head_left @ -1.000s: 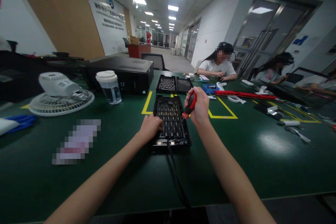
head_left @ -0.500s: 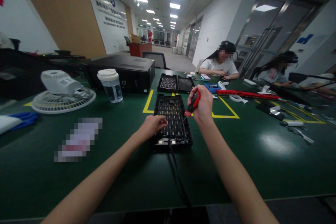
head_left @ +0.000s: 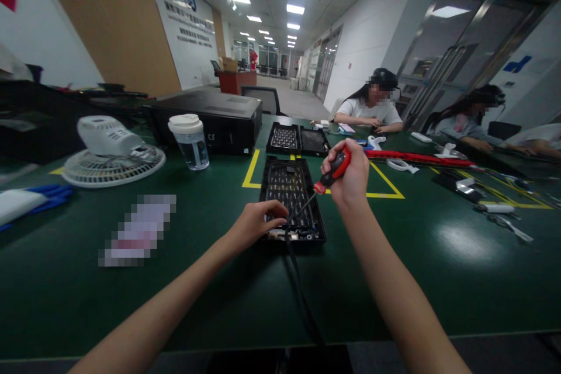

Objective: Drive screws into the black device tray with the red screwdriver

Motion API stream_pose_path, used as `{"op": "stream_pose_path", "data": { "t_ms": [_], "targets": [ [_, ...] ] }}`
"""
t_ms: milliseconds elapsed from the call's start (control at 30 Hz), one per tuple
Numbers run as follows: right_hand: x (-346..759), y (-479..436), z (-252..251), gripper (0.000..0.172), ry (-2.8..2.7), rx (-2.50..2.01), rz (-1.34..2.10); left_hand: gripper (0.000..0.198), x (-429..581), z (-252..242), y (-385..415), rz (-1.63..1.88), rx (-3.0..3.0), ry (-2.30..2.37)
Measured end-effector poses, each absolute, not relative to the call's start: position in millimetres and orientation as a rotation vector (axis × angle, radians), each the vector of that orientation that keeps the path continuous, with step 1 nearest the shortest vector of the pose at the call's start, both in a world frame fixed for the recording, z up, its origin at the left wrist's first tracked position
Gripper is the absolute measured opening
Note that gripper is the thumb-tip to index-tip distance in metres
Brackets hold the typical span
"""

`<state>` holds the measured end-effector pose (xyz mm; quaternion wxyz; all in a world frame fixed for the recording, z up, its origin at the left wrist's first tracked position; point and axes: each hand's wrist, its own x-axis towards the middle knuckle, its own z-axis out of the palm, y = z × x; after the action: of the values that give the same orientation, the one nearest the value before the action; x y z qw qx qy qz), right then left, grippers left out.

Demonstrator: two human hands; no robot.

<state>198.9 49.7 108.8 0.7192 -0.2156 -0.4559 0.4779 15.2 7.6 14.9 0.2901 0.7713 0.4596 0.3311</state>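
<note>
The right hand is closed around the screwdriver, sloping leftward down over the black case, lengthwise between the worktop's front and far edges. The left hand is nearer its tip; whether pinching, I cannot tell.

The head camera is looking forward and down from near the table across the lower frame.

At frame centre, the right hand grips a screwdriver (red and black) angled over a black case; the left hand is beside the lower shaft. White fan: frame left.
</note>
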Motion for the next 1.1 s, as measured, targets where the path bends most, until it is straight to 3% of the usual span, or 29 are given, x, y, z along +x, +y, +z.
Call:
{"op": "stream_pose_path", "data": {
  "t_ms": [367, 1100],
  "targets": [
    [210, 31, 127, 0.029, -0.984, -0.396, 1.134, 0.017, 11, 3, 5, 1.002, 1.625, 1.046],
    [210, 26, 129, 0.027, -0.992, -0.256, 1.142, 0.020, 11, 5, 4, 0.969, 1.554, 1.066]
  ]
}}
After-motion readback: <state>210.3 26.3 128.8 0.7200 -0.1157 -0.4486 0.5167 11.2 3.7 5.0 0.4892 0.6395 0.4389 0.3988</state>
